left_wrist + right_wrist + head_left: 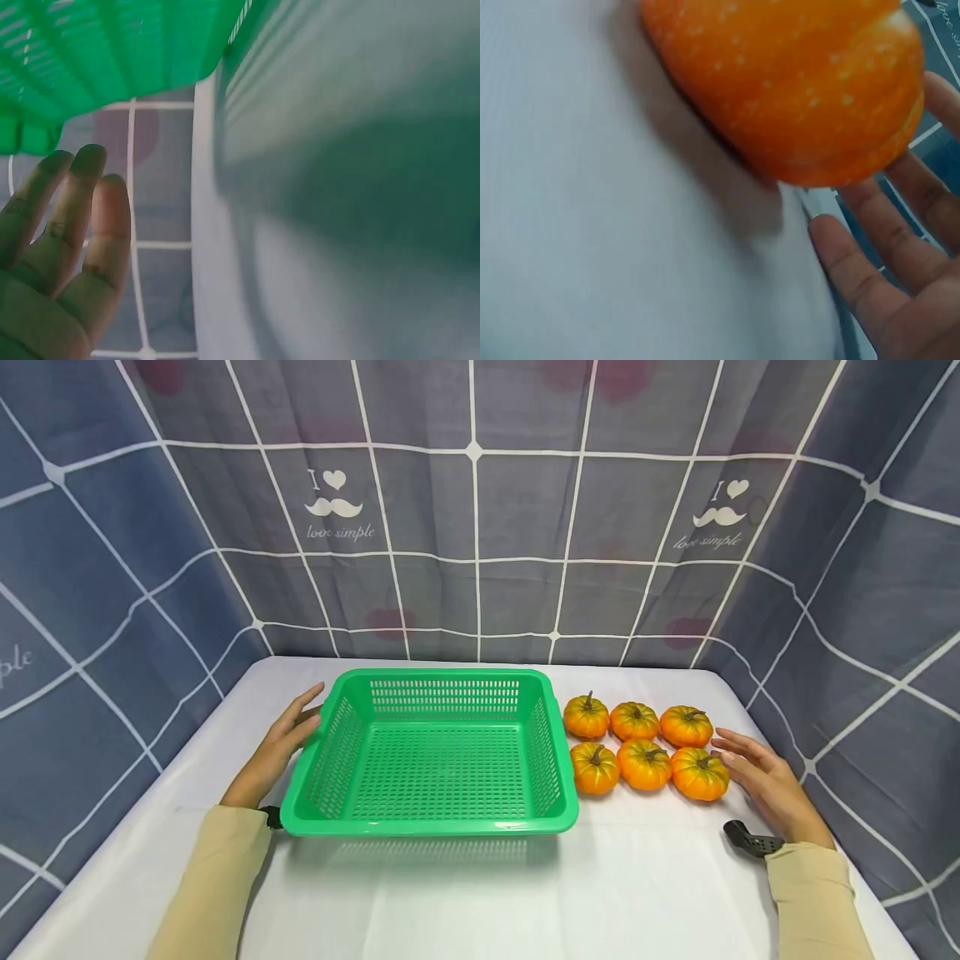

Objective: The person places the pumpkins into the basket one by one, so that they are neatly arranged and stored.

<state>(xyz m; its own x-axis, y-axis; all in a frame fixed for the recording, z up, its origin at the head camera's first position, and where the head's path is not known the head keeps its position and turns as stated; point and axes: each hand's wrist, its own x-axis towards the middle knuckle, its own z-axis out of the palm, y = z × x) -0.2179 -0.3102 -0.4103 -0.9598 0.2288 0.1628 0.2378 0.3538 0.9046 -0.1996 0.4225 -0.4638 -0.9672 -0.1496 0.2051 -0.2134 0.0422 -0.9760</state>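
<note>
A green plastic basket [450,768] with slotted walls stands on the white table, nothing inside it. My left hand [279,747] is at the basket's left side, thumb tip right at the rim and fingers extended. In the left wrist view those fingers [109,225] reach up just below the green wall [112,52]. Several small orange pumpkins [645,764] lie in two rows right of the basket. Beside the right end of these rows is my right hand [772,785], fingers loosely spread. The right wrist view shows one pumpkin [795,90] large, with the fingers [855,277] behind and beside it.
A white cloth [465,902] covers the table. Grey-blue checked curtains [517,518] rise behind it and along both sides, close to the right hand. The basket's right rim stands near the leftmost pumpkins [595,768]. A dark strap device [750,841] sits at the right wrist.
</note>
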